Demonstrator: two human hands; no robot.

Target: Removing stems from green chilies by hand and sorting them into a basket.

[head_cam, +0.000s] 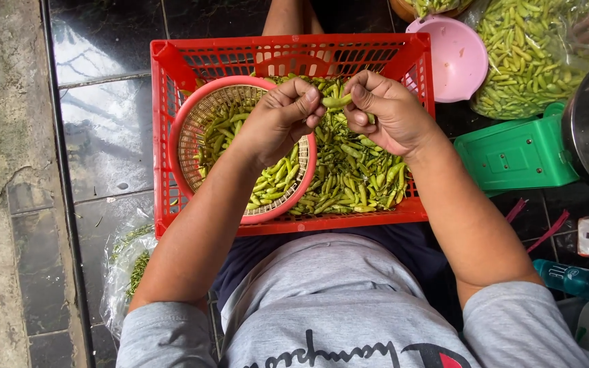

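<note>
You're mid-pluck: your left hand [282, 114] and right hand [384, 111] both pinch one small green chili pepper [336, 101] above the red plastic slatted crate [172, 68] (far edge). Next, judging by the pinch, snap the stem cleanly.

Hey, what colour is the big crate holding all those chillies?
Red, a slotted plastic crate, seen clearly in the head view.

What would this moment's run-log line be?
left hand + right hand: pinching one green chili | over red crate | pink basket inside
</note>
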